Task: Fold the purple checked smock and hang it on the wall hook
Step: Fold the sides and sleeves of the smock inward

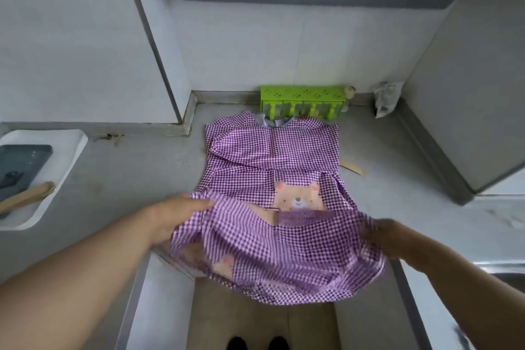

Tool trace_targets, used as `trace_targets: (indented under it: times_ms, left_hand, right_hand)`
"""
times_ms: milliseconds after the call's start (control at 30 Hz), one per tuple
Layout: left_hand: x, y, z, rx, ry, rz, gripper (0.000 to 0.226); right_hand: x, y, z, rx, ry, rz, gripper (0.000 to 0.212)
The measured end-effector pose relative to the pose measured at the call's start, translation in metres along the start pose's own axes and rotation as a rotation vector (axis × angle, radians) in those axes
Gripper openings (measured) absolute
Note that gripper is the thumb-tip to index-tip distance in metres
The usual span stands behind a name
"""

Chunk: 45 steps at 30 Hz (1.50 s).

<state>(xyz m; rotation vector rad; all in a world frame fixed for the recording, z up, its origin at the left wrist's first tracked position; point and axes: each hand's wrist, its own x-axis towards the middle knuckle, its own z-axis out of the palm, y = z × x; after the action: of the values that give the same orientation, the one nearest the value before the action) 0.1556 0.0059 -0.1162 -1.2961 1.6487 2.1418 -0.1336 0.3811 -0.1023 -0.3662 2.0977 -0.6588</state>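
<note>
Purple checked smock flat on bench, collar toward back edge, hem hanging over front edge. Left hand and right hand each hold a hem corner; right-hand grip blurred. No legible writing. White tray at left edge holds a dark slab.

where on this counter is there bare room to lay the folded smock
Bare counter lies left of the smock, between it and the white tray. A narrower strip runs right of the smock toward the wall, with a small wooden piece on it. The back is crowded: green rack and crumpled bag.
</note>
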Motion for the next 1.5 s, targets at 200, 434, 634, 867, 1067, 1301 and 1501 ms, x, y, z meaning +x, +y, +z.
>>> trace_targets:
  times_ms: [200,434,634,867,1067,1301,1501]
  left_hand:
    - [-0.018,0.011,0.003,-0.018,-0.001,-0.072,0.055]
    - [-0.018,0.030,0.022,-0.064,0.243,-0.041,0.035]
    - [-0.021,0.041,0.030,-0.208,0.430,0.197,0.065]
    - [-0.061,0.065,0.038,-0.243,-0.234,0.055,0.054]
    - [-0.059,0.075,0.049,0.940,-0.037,0.482,0.052]
    - [-0.047,0.071,0.040,1.683,0.168,0.906,0.026]
    - [-0.037,0.068,0.040,1.406,0.260,0.938,0.019]
  right_hand:
    - [-0.021,-0.040,-0.008,0.183,0.110,0.173,0.041]
    - [-0.019,-0.056,0.017,0.405,0.320,0.213,0.039]
    - [-0.023,-0.074,0.018,0.745,0.389,0.151,0.025]
    - [-0.036,-0.103,0.030,0.813,0.447,-0.224,0.046]
    - [-0.034,-0.094,0.028,-0.376,0.421,-0.494,0.060]
    - [-0.031,-0.083,0.018,-0.698,0.556,-0.499,0.038]
    - [-0.025,-0.075,0.014,-0.512,0.677,-0.360,0.034]
